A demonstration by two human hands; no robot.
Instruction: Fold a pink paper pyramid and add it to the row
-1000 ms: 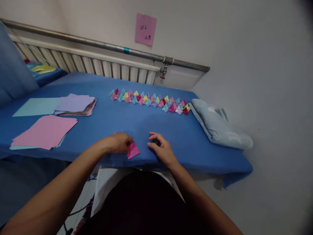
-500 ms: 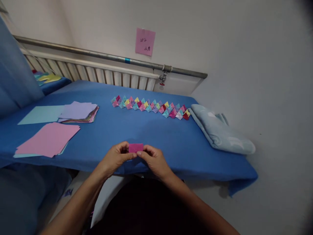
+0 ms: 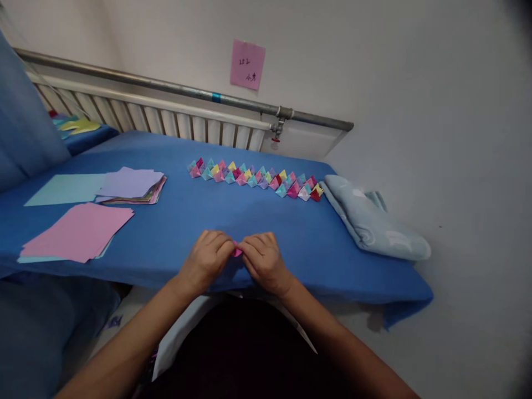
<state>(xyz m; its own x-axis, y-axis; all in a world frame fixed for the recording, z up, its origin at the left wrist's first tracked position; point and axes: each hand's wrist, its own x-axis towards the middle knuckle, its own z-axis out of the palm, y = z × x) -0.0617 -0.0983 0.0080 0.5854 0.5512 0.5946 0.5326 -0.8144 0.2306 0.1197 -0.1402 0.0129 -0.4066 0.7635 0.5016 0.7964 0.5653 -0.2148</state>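
Between my two hands, above the near edge of the blue-covered table (image 3: 174, 233), is a small piece of folded magenta paper (image 3: 237, 250). My left hand (image 3: 211, 256) grips its left side with fingers curled over. On the other side my right hand (image 3: 262, 259) pinches it, knuckles up. Most of the paper is hidden by the fingers, so its exact shape cannot be made out. Beyond the hands, small folded paper pieces (image 3: 249, 176) in many colours stand in close rows.
At the left lie pink paper sheets (image 3: 78, 230), a lilac-topped paper stack (image 3: 131, 184) and a light blue sheet (image 3: 62, 189). A folded pale blanket (image 3: 372, 221) rests at the right end. Behind the table run a radiator (image 3: 166, 123) and a metal pipe (image 3: 174, 87).
Both hands have turned over, knuckles now up, and closed round the magenta paper. It showed as a flat rectangle before; now only a small bit is visible.
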